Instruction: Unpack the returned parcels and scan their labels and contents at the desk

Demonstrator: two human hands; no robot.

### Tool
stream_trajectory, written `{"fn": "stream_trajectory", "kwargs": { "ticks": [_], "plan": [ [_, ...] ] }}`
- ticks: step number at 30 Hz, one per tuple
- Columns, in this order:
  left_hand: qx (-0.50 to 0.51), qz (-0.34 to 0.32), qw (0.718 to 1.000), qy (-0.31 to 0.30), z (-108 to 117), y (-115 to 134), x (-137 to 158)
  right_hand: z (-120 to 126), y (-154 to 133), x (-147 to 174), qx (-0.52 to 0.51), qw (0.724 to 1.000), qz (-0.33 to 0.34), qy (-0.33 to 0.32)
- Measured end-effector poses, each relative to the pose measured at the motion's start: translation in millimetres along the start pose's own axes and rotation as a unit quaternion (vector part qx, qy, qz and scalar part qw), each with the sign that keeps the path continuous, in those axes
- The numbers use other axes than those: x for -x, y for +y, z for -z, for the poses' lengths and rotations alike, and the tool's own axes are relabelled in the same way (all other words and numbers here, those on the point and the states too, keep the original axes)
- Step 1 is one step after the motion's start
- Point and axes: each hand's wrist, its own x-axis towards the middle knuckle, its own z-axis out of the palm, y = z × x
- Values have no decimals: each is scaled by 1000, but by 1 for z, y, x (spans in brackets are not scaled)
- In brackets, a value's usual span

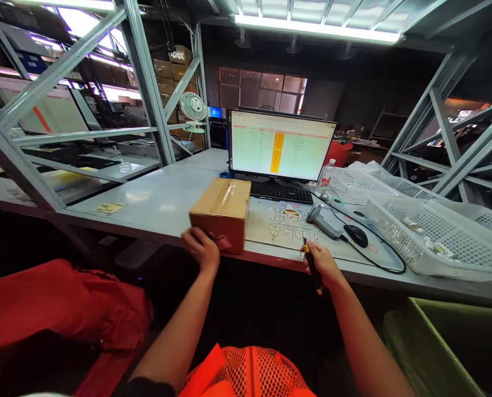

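A taped cardboard box [220,201] sits at the front edge of the table, its near end jutting toward me. My left hand [202,248] grips the lower left corner of that near end, with the fingers partly behind the cardboard. In my right hand [321,263] is a black and yellow utility knife [311,263], its tip pointing up and away from me. The knife is apart from the box, just off the table's edge to the right. Right of the box lies a mat [289,220] with a cartoon drawing on it.
A monitor [281,144] and black keyboard [281,191] stand behind the box. On the right are a barcode scanner [324,221], a mouse [356,235], a cable, a plastic bottle [327,172] and white perforated baskets [436,237]. A green bin [428,331] stands below right; metal rack posts flank the table.
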Motion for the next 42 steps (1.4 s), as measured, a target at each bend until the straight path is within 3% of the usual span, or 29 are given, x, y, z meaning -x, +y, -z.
{"fn": "stream_trajectory", "kwargs": {
  "ticks": [1, 2, 3, 4, 5, 6, 7, 8, 10, 11, 13, 14, 16, 19, 22, 30, 38, 42],
  "plan": [
    [3, -33, 999, -23, 2, -1, 32, 2, 1, -1, 0, 1000, -3, 2],
    [7, -95, 992, -88, 6, -2, 61, 5, 2, -2, 1, 1000, -5, 4],
    [0, -209, 958, -197, 12, 0, 85, 7, 1, -4, 3, 1000, -8, 9],
    [-7, -341, 867, -362, 18, 7, 100, 9, -1, -6, 7, 1000, -10, 18],
    [13, -463, 716, -523, 25, 18, 106, 11, -3, -8, 9, 999, -12, 29],
    [45, -532, 614, -581, 29, 34, 100, 12, -8, -10, 6, 999, -12, 40],
    [69, -558, 596, -573, 29, 55, 83, 14, -13, -13, 4, 999, -11, 51],
    [75, -545, 626, -553, 24, 79, 58, 15, -19, -17, 4, 998, -8, 61],
    [51, -490, 717, -494, 0, 124, -7, 16, -34, -28, 6, 998, 1, 70],
    [-2, -488, 737, -468, -18, 142, -40, 17, -43, -35, 9, 997, 7, 74],
    [-171, -468, 745, -444, -53, 159, -94, 18, -60, -52, 17, 996, 22, 85],
    [-269, -422, 733, -461, -67, 160, -111, 17, -69, -62, 18, 995, 30, 91],
    [-363, -371, 698, -493, -84, 152, -129, 12, -84, -80, 27, 993, 45, 102],
    [-370, -359, 704, -488, -84, 134, -127, -2, -99, -99, 35, 992, 58, 101],
    [-394, -348, 719, -456, -68, 133, -113, -17, -103, -102, 37, 991, 69, 105],
    [-431, -329, 734, -409, -34, 149, -85, -29, -98, -61, 43, 989, 89, 114],
    [-435, -348, 713, -426, -44, 148, -94, -33, -79, -26, 18, 995, 55, 87],
    [-443, -354, 702, -431, -57, 150, -98, -27, -63, -14, 62, 993, 86, 57]
  ]
}}
